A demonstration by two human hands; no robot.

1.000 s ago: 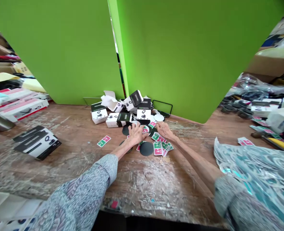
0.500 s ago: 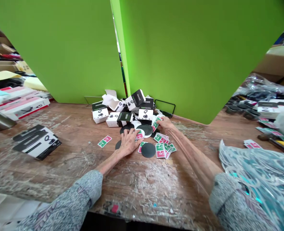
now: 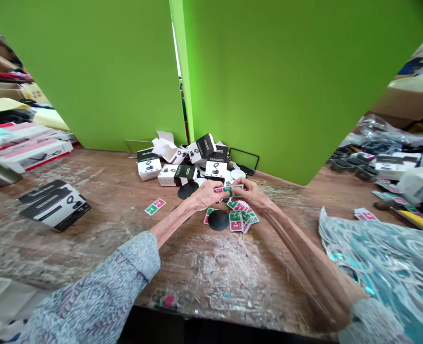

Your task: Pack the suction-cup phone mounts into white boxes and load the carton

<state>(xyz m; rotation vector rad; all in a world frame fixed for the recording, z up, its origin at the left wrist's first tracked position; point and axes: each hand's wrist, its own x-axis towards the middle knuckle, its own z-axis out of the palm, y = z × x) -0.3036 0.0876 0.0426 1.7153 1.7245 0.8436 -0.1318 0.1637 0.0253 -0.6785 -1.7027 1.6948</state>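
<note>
My left hand (image 3: 206, 195) and my right hand (image 3: 252, 193) meet over the wooden table, pinching the two ends of a small green and pink printed card (image 3: 227, 190). Just below my right hand lies a loose pile of similar cards (image 3: 237, 220). A round black disc (image 3: 218, 220) sits beside the pile, close under my left wrist, and another black disc (image 3: 188, 190) lies under my left hand's side. White and black product boxes (image 3: 214, 167) form a heap behind my hands.
A worn wooden table (image 3: 211, 267) carries everything. A single card (image 3: 155, 206) lies left of my hands, and flat boxes (image 3: 55, 204) lie further left. A shiny patterned plastic sheet (image 3: 379, 258) covers the right front. A green panel (image 3: 89, 71) stands behind.
My hands have come together above the pile. A card that lay low near my right hand is now raised and held between both hands. My left hand has moved off the discs.
</note>
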